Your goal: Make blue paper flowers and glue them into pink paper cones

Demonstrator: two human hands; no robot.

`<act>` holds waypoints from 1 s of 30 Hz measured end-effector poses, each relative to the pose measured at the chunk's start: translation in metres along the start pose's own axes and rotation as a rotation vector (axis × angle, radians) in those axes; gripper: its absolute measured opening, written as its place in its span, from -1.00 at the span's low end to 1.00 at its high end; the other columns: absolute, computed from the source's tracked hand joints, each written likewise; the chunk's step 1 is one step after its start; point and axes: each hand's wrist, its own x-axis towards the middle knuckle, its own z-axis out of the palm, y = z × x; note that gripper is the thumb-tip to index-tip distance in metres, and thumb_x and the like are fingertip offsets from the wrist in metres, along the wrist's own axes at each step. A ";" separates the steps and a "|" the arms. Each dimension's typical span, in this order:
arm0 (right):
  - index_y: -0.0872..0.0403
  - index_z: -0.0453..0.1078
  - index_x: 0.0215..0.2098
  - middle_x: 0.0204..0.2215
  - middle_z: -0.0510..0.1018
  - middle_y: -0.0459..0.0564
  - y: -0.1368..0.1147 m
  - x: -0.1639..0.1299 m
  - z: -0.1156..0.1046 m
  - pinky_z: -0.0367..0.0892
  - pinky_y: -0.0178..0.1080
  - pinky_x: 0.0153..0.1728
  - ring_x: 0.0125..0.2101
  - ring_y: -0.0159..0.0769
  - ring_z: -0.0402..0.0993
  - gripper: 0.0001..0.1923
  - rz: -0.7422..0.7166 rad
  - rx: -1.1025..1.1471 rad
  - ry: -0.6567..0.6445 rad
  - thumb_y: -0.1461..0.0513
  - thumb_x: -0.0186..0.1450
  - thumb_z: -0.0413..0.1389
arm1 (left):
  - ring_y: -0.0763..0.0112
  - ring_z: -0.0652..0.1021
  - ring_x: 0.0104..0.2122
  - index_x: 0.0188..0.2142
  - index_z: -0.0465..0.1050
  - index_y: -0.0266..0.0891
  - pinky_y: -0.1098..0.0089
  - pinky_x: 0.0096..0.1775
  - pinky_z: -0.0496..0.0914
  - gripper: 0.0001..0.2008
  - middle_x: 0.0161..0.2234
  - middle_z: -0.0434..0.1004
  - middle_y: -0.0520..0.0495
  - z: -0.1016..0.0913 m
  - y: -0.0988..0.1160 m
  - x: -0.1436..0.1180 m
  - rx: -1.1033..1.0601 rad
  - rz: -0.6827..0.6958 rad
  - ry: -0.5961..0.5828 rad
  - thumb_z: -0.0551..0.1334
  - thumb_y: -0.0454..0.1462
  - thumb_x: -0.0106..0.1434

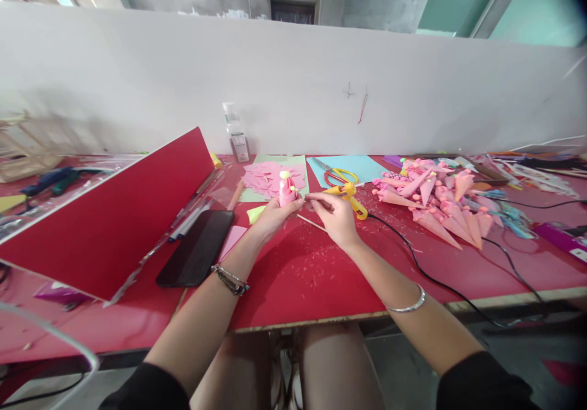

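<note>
My left hand (275, 217) is closed around a small pink paper piece (287, 191) with pale yellow bits at its top, held upright over the table. My right hand (337, 219) is just to its right, thumb and fingertips pinched together close to the left thumb. Whatever is in that pinch is too small to make out. A thin pale stick (312, 222) lies below the fingertips. Behind the right hand rests a yellow glue gun (358, 205). Pink paper cut-outs (259, 178) are heaped beyond the left hand on a light green sheet (300, 164).
To the right lies a pile of pink paper cones (440, 196). Scissors (342, 175) rest on a blue sheet (367, 167). A black cord (413, 254) crosses the table's right side. At left are a phone (197, 248) and a standing red board (114, 220). A bottle (238, 144) stands by the white partition.
</note>
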 end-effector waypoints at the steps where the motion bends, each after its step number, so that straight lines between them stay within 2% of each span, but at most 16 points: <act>1: 0.07 0.44 -0.30 -0.39 0.56 -0.02 0.000 0.000 0.000 0.42 -0.24 -0.28 -0.39 -0.31 0.51 -0.82 0.015 0.007 0.002 0.24 0.16 0.04 | 0.64 0.18 -0.60 -0.47 0.31 -0.29 0.48 -0.53 0.03 -0.80 -0.58 0.21 0.10 0.000 0.000 0.000 0.004 0.003 -0.006 0.29 -0.23 -0.01; 5: 0.08 0.44 -0.37 -0.57 0.52 -0.07 -0.004 -0.001 0.000 0.41 -0.29 -0.48 -0.58 -0.36 0.46 -0.81 0.043 -0.008 0.003 0.17 0.18 0.03 | 0.64 0.17 -0.60 -0.50 0.29 -0.29 0.48 -0.53 0.01 -0.80 -0.59 0.17 0.10 0.001 0.002 -0.001 0.023 0.017 -0.027 0.27 -0.22 0.01; 7: 0.08 0.44 -0.36 -0.59 0.49 -0.08 -0.005 0.000 -0.001 0.37 -0.32 -0.52 -0.61 -0.39 0.42 -0.79 0.019 -0.038 0.013 0.16 0.20 0.00 | 0.64 0.15 -0.61 -0.50 0.29 -0.29 0.48 -0.54 0.01 -0.80 -0.59 0.16 0.11 0.001 0.002 -0.001 0.027 0.018 -0.021 0.27 -0.22 0.01; 14: 0.02 0.42 -0.22 -0.33 0.52 -0.05 -0.005 0.000 -0.001 0.39 -0.30 -0.32 -0.40 -0.37 0.47 -0.75 -0.068 -0.062 -0.021 0.27 0.22 -0.06 | 0.64 0.18 -0.60 -0.44 0.31 -0.30 0.49 -0.54 0.02 -0.79 -0.56 0.20 0.08 0.000 0.000 0.000 0.025 0.000 -0.019 0.28 -0.21 0.01; 18: 0.08 0.42 -0.28 -0.52 0.51 -0.06 -0.004 -0.001 0.000 0.38 -0.32 -0.44 -0.52 -0.37 0.46 -0.78 0.019 0.006 -0.035 0.19 0.21 -0.02 | 0.65 0.17 -0.61 -0.47 0.29 -0.31 0.51 -0.54 0.02 -0.78 -0.58 0.18 0.10 0.001 0.002 -0.001 0.020 0.016 -0.022 0.28 -0.21 0.00; 20: 0.10 0.42 -0.38 -0.64 0.45 -0.10 -0.004 -0.001 0.000 0.33 -0.35 -0.56 -0.64 -0.41 0.38 -0.78 0.042 -0.022 -0.037 0.16 0.20 -0.01 | 0.67 0.14 -0.62 -0.48 0.29 -0.31 0.51 -0.56 0.00 -0.78 -0.59 0.15 0.12 0.002 0.003 -0.001 0.015 0.021 -0.029 0.28 -0.21 0.00; 22: 0.10 0.40 -0.45 -0.67 0.41 -0.12 -0.004 -0.001 -0.001 0.27 -0.37 -0.60 -0.67 -0.44 0.32 -0.79 0.019 -0.089 -0.019 0.15 0.19 0.01 | 0.68 0.12 -0.64 -0.47 0.30 -0.30 0.50 -0.57 -0.02 -0.79 -0.60 0.13 0.12 0.002 0.005 -0.002 0.013 0.014 -0.039 0.27 -0.21 0.01; 26: 0.09 0.41 -0.43 -0.52 0.48 -0.06 -0.004 0.000 0.000 0.31 -0.34 -0.47 -0.53 -0.39 0.37 -0.85 -0.069 -0.178 0.030 0.20 0.16 0.04 | 0.69 0.10 -0.65 -0.42 0.35 -0.29 0.50 -0.59 -0.03 -0.81 -0.60 0.19 0.11 0.003 0.006 -0.002 0.007 -0.002 -0.040 0.26 -0.22 0.02; 30: 0.09 0.42 -0.37 -0.46 0.49 -0.04 -0.002 0.002 -0.001 0.33 -0.33 -0.45 -0.50 -0.38 0.38 -0.84 -0.088 -0.177 0.030 0.23 0.17 0.01 | 0.67 0.16 -0.63 -0.35 0.38 -0.30 0.51 -0.57 0.03 -0.79 -0.52 0.30 0.04 0.003 0.006 -0.002 -0.007 -0.009 -0.013 0.26 -0.23 0.02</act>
